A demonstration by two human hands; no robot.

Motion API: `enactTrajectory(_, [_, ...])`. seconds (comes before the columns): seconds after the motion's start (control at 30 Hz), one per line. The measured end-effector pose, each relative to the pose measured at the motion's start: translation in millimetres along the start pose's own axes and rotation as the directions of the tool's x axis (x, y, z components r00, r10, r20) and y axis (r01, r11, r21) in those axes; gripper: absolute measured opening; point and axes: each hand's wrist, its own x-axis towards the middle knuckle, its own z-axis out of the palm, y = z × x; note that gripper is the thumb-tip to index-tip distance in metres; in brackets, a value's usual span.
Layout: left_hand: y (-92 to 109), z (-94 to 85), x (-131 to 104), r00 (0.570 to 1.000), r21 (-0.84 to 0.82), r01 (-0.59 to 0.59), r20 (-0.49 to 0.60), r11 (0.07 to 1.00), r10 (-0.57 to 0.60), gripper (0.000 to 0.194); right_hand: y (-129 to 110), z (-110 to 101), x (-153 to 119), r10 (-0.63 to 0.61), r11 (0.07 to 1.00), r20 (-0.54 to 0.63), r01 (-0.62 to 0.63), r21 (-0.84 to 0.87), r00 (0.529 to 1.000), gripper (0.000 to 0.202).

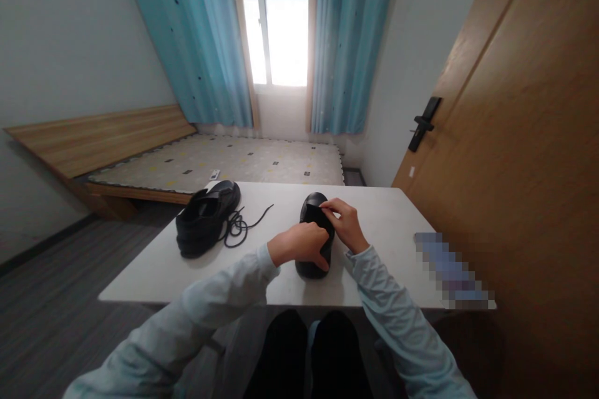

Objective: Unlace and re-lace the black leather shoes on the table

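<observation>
A black shoe [312, 199] stands on the white table right in front of me, its toe pointing away. My left hand [299, 243] lies across its opening from the left, fingers bent over or into the shoe and partly hidden, with the thumb near the heel. From the right, my right hand [345, 223] pinches the upper front of the shoe between thumb and fingertips, around the tongue or eyelet flap. I cannot make out a lace in that pinch. A second black shoe [199, 227] rests to the left, and a loose black shoelace [236, 230] lies coiled beside it.
The white table [154, 274] has its near edge just above my knees. A pixelated flat item [452, 271] lies at its right edge. Behind the table is a bed [243, 159] with a small white object [214, 174]. A wooden door [515, 156] stands at the right.
</observation>
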Motion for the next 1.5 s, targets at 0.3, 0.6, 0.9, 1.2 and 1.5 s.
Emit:
enactTrajectory(0.3, [-5,5.8,7,0.998,0.084,-0.045,0.041,0.995,0.042,0.054,0,-1,0,0.007,1.000,0.002,-0.007,0.011,1.000,0.012])
enactTrajectory(0.6, [-10,4.4,9,0.988,0.092,-0.122,0.106,0.988,0.112,0.046,-1,-2,1,0.007,1.000,0.009,-0.007,-0.016,1.000,0.013])
enactTrajectory(0.9, [-8,7.6,2,0.996,-0.018,-0.087,-0.008,0.996,0.087,0.041,-4,-1,0,0.020,0.998,0.021,-0.018,-0.063,1.000,0.012])
enactTrajectory(1.2, [-83,-21.4,-9,0.810,-0.585,-0.155,-0.537,0.796,-0.236,0.027,-1,-1,1,-0.034,0.993,0.104,0.045,-0.108,0.994,0.032])
enactTrajectory(1.5, [-157,62.8,36,0.448,-0.583,0.503,-0.455,0.638,-0.769,0.026,4,0,0,-0.036,0.993,0.131,0.051,-0.108,0.991,0.038])
